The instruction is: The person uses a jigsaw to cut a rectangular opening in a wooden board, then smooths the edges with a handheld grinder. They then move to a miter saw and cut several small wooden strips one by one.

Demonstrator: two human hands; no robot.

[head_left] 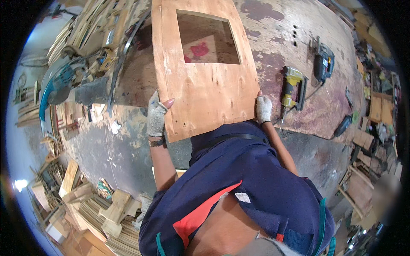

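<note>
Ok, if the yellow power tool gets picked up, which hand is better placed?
Probably the right hand: it holds the right edge of the wooden panel, and the yellow power tool lies on that side. The left hand is at the opposite edge.

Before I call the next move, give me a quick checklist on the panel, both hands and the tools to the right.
1. Left hand on the plywood panel: ok, gloved, at the left edge with the bare thumb tip over the top face.
2. Right hand on the panel: ok, gloved, at the right edge near the closer corner.
3. Fingers' hold underneath: cannot tell, the panel hides it.
4. Yellow nail gun apart from the panel: ok, it lies to the right with a gap between.
5. Jigsaw switched off: cannot tell from this view.
6. Panel's far edge free: cannot tell, the picture cuts it off.
</note>
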